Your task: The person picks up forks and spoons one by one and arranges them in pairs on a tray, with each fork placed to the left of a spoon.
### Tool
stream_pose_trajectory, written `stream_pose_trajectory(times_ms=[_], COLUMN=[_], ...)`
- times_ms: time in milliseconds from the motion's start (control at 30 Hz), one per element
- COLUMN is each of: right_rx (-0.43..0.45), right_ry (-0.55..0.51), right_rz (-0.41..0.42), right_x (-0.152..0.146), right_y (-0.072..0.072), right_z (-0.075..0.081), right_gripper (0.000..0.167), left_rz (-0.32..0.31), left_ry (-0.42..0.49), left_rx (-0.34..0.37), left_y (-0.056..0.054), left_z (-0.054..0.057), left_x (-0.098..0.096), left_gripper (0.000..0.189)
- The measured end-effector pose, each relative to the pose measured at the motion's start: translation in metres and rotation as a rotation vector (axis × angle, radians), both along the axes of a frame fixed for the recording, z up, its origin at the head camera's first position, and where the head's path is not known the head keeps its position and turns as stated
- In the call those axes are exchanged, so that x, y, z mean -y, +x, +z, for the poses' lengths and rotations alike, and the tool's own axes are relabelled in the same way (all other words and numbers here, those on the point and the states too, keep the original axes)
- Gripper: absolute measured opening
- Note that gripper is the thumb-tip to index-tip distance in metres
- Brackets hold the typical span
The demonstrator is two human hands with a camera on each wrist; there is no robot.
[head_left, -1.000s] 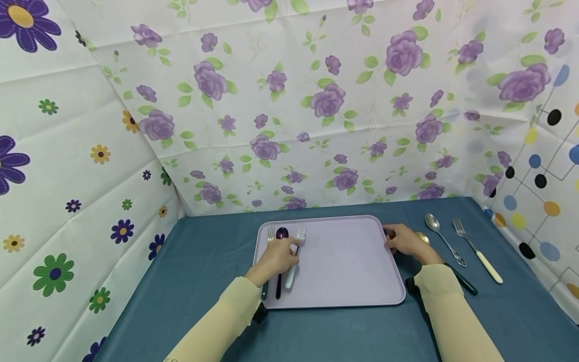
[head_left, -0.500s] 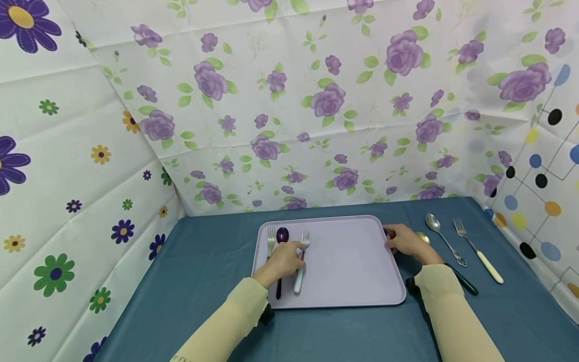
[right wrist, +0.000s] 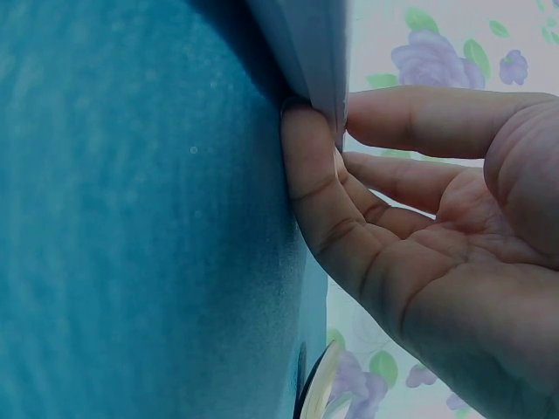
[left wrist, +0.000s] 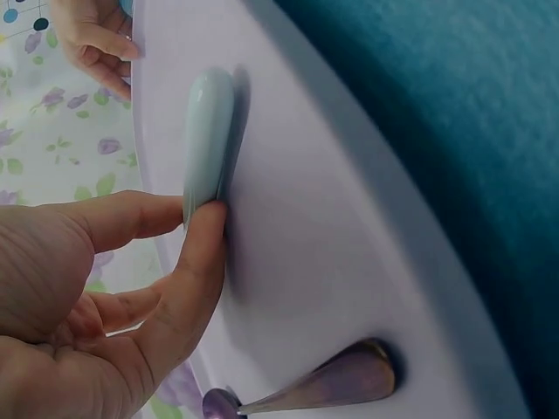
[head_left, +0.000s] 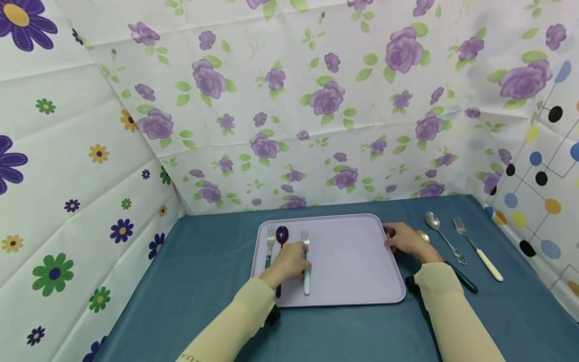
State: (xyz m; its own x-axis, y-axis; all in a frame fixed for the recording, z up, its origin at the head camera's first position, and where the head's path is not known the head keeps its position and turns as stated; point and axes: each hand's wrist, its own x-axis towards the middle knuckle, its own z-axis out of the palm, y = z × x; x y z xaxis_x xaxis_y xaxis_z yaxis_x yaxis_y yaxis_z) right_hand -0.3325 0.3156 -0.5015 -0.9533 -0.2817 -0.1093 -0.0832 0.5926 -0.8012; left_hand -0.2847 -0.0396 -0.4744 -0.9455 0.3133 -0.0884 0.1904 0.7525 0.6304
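Observation:
My left hand (head_left: 289, 260) pinches a fork (head_left: 307, 284) by its pale blue handle, between thumb and fingers in the left wrist view. The fork lies lengthwise over the pale lilac tray (head_left: 353, 261); whether it touches the surface I cannot tell. Left of it on the tray are a purple spoon (head_left: 282, 234) with a dark handle, partly covered by the hand, and a green-handled fork (head_left: 270, 236). My right hand (head_left: 409, 240) holds the tray's right edge, thumb above and a fingertip under the rim in the right wrist view.
Right of the tray, on the blue-green cloth (head_left: 212, 261), lie a silver spoon (head_left: 445, 239), a cream-handled fork (head_left: 486, 261) and a green-handled spoon (head_left: 466, 280), partly behind the right arm. Floral fabric (head_left: 289, 110) stands along the back and sides.
My left hand has carried the pale-handled fork to the right, away from the purple spoon, and the fork has turned straighter. My right hand stays at the tray's edge.

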Motion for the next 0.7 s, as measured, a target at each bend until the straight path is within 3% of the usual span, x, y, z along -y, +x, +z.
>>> stream_pose_trajectory(times_ms=[267,700], right_rx=[-0.017,-0.016], right_ry=[0.018,0.016], right_rz=[-0.001,-0.006], right_x=[-0.0006,0.0016], right_y=[-0.0009,0.0017], right_z=[-0.0029,0.0019], right_gripper=[0.066,0.066], left_rz=[0.025,0.011], left_ry=[-0.030,-0.039], left_rx=[0.011,0.008], left_y=[0.0009,0.0003], left_z=[-0.0008,-0.0029], left_x=[-0.0036,-0.0051], left_gripper=[0.049,0.048])
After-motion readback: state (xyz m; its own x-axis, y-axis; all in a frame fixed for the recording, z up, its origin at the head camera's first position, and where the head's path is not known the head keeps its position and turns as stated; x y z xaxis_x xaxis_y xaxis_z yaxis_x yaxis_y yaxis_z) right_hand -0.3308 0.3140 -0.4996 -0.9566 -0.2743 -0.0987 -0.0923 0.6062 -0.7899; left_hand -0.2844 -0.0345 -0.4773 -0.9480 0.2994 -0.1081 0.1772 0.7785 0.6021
